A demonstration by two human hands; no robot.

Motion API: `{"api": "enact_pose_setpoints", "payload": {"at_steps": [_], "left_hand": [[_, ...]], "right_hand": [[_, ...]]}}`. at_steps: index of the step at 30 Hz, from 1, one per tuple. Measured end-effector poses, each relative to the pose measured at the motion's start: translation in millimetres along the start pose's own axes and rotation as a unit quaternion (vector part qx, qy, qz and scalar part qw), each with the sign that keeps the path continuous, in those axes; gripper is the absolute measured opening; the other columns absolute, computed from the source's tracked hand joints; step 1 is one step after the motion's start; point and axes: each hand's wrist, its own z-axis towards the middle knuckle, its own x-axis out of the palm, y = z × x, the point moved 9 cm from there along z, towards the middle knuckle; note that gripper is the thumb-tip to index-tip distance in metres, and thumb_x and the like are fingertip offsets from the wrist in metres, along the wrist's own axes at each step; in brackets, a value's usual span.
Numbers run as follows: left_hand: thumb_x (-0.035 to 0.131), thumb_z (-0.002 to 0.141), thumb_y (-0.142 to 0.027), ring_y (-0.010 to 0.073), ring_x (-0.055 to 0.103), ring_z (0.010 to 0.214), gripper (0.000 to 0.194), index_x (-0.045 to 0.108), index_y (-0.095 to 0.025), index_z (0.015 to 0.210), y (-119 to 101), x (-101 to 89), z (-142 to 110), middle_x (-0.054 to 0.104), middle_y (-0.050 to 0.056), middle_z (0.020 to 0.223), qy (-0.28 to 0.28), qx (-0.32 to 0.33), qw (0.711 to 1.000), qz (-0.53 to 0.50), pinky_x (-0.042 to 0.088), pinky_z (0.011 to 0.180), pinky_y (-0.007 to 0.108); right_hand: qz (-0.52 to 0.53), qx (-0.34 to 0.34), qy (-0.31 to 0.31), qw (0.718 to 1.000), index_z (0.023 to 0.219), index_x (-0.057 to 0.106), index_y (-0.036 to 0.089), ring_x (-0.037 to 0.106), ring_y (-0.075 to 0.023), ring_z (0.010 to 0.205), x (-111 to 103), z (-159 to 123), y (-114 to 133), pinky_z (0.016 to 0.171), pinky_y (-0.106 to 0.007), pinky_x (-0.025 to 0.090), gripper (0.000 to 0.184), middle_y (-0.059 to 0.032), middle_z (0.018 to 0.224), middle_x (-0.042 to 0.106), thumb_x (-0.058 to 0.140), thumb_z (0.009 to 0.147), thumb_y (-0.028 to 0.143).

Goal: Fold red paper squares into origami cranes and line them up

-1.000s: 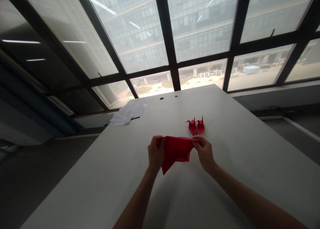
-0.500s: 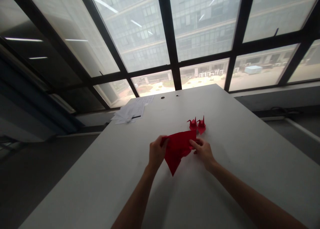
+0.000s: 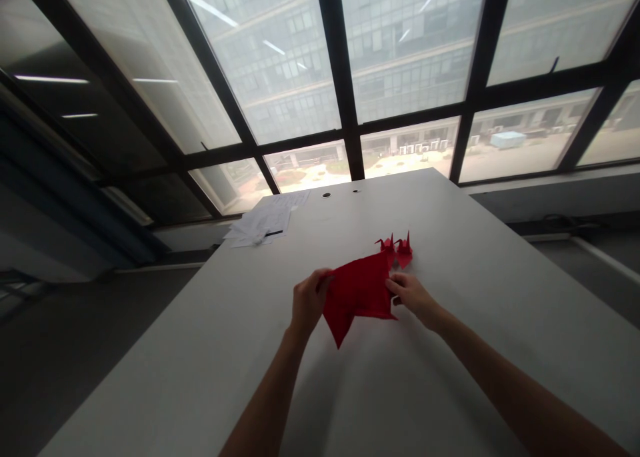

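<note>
A partly folded sheet of red paper (image 3: 358, 292) is held just above the grey table (image 3: 210, 350) between both hands. My left hand (image 3: 306, 302) pinches its left edge, fingers closed. My right hand (image 3: 413, 294) grips its right edge, thumb on top. One corner of the sheet points down toward the table. Two small folded red paper cranes (image 3: 396, 250) stand on the table just beyond the sheet, partly hidden by its upper corner.
A loose stack of white papers (image 3: 263, 224) with a dark pen lies at the table's far left corner. Two small round holes (image 3: 341, 193) sit near the far edge. Large windows with black frames (image 3: 345, 90) rise behind the table.
The red sheet has been turned and opened from a narrow folded shape to a broader face toward me. Both hands kept hold and shifted slightly; the right hand moved a little lower.
</note>
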Motion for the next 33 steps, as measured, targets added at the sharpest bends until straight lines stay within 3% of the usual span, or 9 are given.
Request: {"api": "enact_pose_setpoints", "payload": {"at_steps": [3,7,10,14,17,21,23,27,33], "left_hand": [[0.066,0.084,-0.038,0.0182,0.066,0.067,0.022,0.073,-0.017,0.086,15.5,-5.4,8.2,0.074,0.004,0.075,-0.008,-0.074,0.996,-0.044,0.051,0.062,0.026],[0.066,0.083,-0.041,0.0171,0.062,0.061,0.027,0.071,-0.015,0.078,24.7,-3.4,9.4,0.071,0.005,0.069,-0.016,-0.102,0.993,-0.049,0.046,0.055,0.024],[0.065,0.084,-0.041,0.0164,0.060,0.063,0.027,0.070,-0.015,0.082,29.1,-10.4,5.1,0.070,0.004,0.072,-0.072,-0.114,0.990,-0.027,0.044,0.058,0.025],[0.065,0.084,-0.041,0.0156,0.055,0.060,0.026,0.067,-0.016,0.076,35.0,-21.9,0.0,0.066,0.003,0.067,-0.141,-0.134,0.981,0.002,0.041,0.059,0.025],[0.065,0.084,-0.040,0.0158,0.055,0.061,0.026,0.067,-0.015,0.075,41.6,-25.6,-1.7,0.066,0.003,0.068,-0.168,-0.150,0.974,0.007,0.041,0.060,0.025],[0.064,0.085,-0.041,0.0162,0.057,0.062,0.027,0.068,-0.015,0.079,47.6,-24.2,-4.1,0.067,0.003,0.070,-0.185,-0.171,0.968,-0.006,0.042,0.059,0.025],[0.063,0.085,-0.041,0.0159,0.056,0.060,0.028,0.068,-0.014,0.078,46.5,-22.1,-5.6,0.067,0.003,0.069,-0.190,-0.176,0.966,-0.013,0.042,0.058,0.025],[0.064,0.085,-0.041,0.0155,0.055,0.060,0.028,0.067,-0.015,0.076,34.6,-16.0,-9.3,0.066,0.002,0.067,-0.187,-0.172,0.967,-0.018,0.042,0.058,0.025],[0.064,0.088,-0.043,0.0151,0.056,0.062,0.028,0.068,-0.016,0.081,11.7,-6.3,-18.1,0.067,0.002,0.070,-0.179,-0.158,0.971,-0.018,0.043,0.060,0.025]], "right_hand": [[-0.015,-0.013,0.009,1.000,0.061,0.061,0.017,0.049,-0.0108,0.043,-4.0,2.6,3.3,0.042,-0.022,0.037,0.031,0.0020,0.051,0.059,0.073,0.069,0.044],[-0.017,-0.023,-0.037,0.999,0.066,0.060,0.018,0.050,-0.0116,0.043,-11.6,2.2,4.0,0.041,-0.021,0.036,0.032,0.0026,0.051,0.059,0.074,0.070,0.047],[-0.002,-0.017,-0.106,0.994,0.074,0.059,0.019,0.054,-0.0133,0.045,-19.7,-3.1,2.3,0.040,-0.022,0.037,0.039,0.0000,0.057,0.062,0.063,0.080,0.057],[0.006,-0.043,-0.173,0.984,0.064,0.056,0.019,0.047,-0.0120,0.044,-15.3,-23.3,6.5,0.040,-0.024,0.032,0.047,0.0007,0.052,0.055,0.055,0.086,0.060],[-0.001,-0.056,-0.127,0.990,0.058,0.059,0.018,0.045,-0.0115,0.042,16.6,-43.0,7.3,0.041,-0.025,0.032,0.049,-0.0004,0.050,0.055,0.057,0.087,0.056],[0.017,0.066,0.022,0.997,0.061,0.067,0.015,0.048,-0.0097,0.035,74.0,-64.9,-19.2,0.036,-0.023,0.029,0.043,-0.0059,0.061,0.068,0.063,0.084,0.051],[0.031,0.112,0.042,0.992,0.070,0.071,0.015,0.050,-0.0092,0.035,85.3,-71.0,-29.4,0.034,-0.022,0.028,0.036,-0.0085,0.072,0.073,0.065,0.083,0.048],[0.088,0.122,0.000,0.989,0.085,0.073,0.014,0.055,-0.0096,0.040,77.8,-66.9,-32.4,0.034,-0.021,0.029,0.038,-0.0127,0.086,0.076,0.067,0.082,0.051],[0.202,0.137,-0.096,0.965,0.080,0.071,0.014,0.051,-0.0093,0.040,54.0,-57.3,-35.5,0.035,-0.022,0.024,0.039,-0.0161,0.085,0.076,0.073,0.076,0.052]]}}
